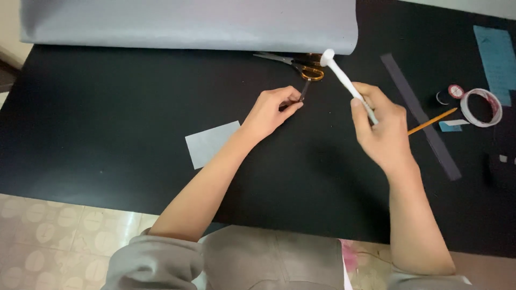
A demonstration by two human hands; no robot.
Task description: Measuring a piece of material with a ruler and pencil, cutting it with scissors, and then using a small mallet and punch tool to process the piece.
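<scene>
My right hand point(382, 128) grips a white stick-shaped tool point(342, 77) with a rounded cap, tilted up and to the left above the black table point(107, 118). My left hand point(271, 110) rests on the table with its fingertips pinched on a small thin dark strip point(304, 90). Just beyond that strip lie scissors with orange handles point(309, 70), partly tucked under a big roll of grey paper point(188, 24) at the far edge. A small grey paper rectangle point(211, 143) lies flat to the left of my left forearm.
To the right lie a long dark grey strip point(422, 115), a yellow pencil point(432, 121), a ring of tape point(481, 107), a smaller round tape piece point(456, 91) and a blue paper sheet point(497, 56). Tiled floor point(54, 231) shows beyond the table's near edge.
</scene>
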